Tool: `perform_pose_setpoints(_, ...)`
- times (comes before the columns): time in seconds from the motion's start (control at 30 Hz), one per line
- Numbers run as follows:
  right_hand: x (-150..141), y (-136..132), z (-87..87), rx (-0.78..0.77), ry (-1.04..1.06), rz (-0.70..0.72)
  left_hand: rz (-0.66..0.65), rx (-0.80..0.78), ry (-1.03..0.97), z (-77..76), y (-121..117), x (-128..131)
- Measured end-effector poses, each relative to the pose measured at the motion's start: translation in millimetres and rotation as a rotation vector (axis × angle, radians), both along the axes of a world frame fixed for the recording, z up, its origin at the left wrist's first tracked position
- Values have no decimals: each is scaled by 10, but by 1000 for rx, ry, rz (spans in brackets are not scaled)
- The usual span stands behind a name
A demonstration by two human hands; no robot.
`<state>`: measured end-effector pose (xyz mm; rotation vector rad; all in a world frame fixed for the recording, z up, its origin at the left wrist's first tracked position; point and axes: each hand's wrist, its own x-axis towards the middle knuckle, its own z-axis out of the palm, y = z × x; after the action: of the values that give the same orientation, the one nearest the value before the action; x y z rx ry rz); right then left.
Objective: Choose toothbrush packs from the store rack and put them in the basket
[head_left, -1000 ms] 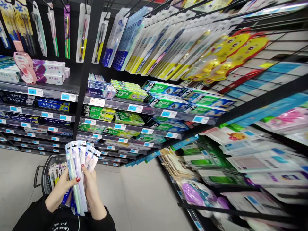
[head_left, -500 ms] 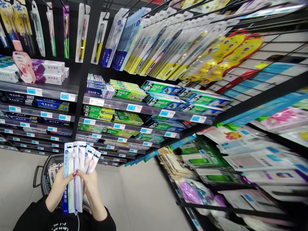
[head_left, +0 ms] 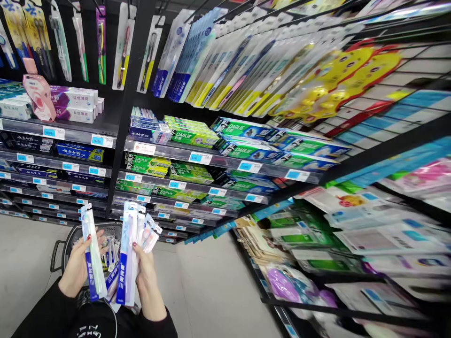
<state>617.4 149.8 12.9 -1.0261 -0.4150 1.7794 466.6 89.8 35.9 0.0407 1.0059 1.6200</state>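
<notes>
In my left hand [head_left: 75,263] is one packaged toothbrush [head_left: 93,256] with a green handle, held upright between thumb and fingers. My right hand [head_left: 146,272] grips several packaged toothbrushes [head_left: 127,263], fanned out, the front one purple with a blue label end. A gap separates the two hands. Below and behind them stands a dark shopping basket [head_left: 66,249], with more packages visible inside. My hands and the held packs hide part of it.
Toothpaste boxes [head_left: 192,137] fill the shelves ahead, under hanging toothbrush packs [head_left: 243,70]. A pink bottle [head_left: 39,96] stands on the left shelf. A rack of packaged goods [head_left: 310,237] lies to the right, beside the pale floor [head_left: 211,291].
My hands have moved apart. The green toothbrush pack has separated from the bunch and gone left with my left hand, while the others stay in my right. The view has shifted slightly.
</notes>
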Motion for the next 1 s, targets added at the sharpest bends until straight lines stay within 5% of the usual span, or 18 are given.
perform_pose_setpoints(0.2, 155, 62, 27, -74, 43, -9, -22, 6, 200, 46, -34, -167)
perform_pose_setpoints(0.33, -61, -40, 80, 36, 33, 113, -153, 32, 359, 24, -18, 10)
perform_pose_setpoints(0.53, -342, -99, 82, 196, -133, 208, -92, -39, 766, -66, 73, 142)
perform_pose_setpoints(0.77, -233, -21, -62, 231, -302, 166, -126, -84, 708, -110, 45, 42)
perform_pose_setpoints(1.0, 18, 76, -76, 47, 32, 49, 30, -22, 406, 169, 44, 12)
